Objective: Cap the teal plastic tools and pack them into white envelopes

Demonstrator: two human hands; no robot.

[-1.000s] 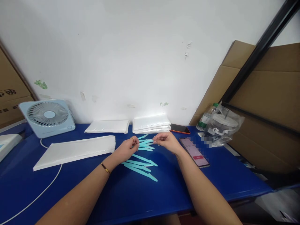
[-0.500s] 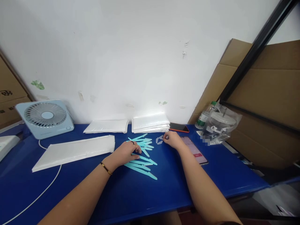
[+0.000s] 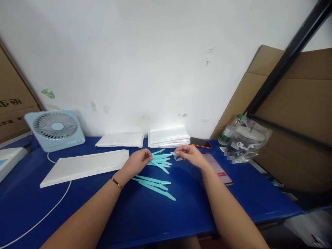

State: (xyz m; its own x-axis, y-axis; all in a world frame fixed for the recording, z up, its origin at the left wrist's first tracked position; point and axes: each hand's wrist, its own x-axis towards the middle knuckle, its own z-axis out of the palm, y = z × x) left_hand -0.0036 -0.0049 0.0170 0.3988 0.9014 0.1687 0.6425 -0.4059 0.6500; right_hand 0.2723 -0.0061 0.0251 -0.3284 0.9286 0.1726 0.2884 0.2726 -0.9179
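Observation:
My left hand (image 3: 141, 160) pinches the handle end of a teal eyebrow razor (image 3: 163, 156), whose tip points right. Between the fingertips of my right hand (image 3: 188, 154) is a small clear plastic cap (image 3: 173, 153), right at the razor's tip; whether it is over the tip I cannot tell. More loose clear caps (image 3: 177, 158) lie on the table just under my right fingers. Below and around the held razor, a fanned pile of teal razors (image 3: 164, 168) rests on the table. Several others (image 3: 155, 186) lie nearer to me in a separate group.
White padded sleeves lie in two stacks (image 3: 119, 139) (image 3: 168, 136) along the wall, and another white sleeve (image 3: 85, 167) lies left. A fan (image 3: 55, 129) with a white cable stands far left. At right are two phones (image 3: 223, 173) (image 3: 201, 142), a bottle (image 3: 225, 134) and a bagged cup (image 3: 249, 138).
My left hand has lifted a razor from the nearer group and moved it up and away from me. My right hand has brought a clear cap left to its tip.

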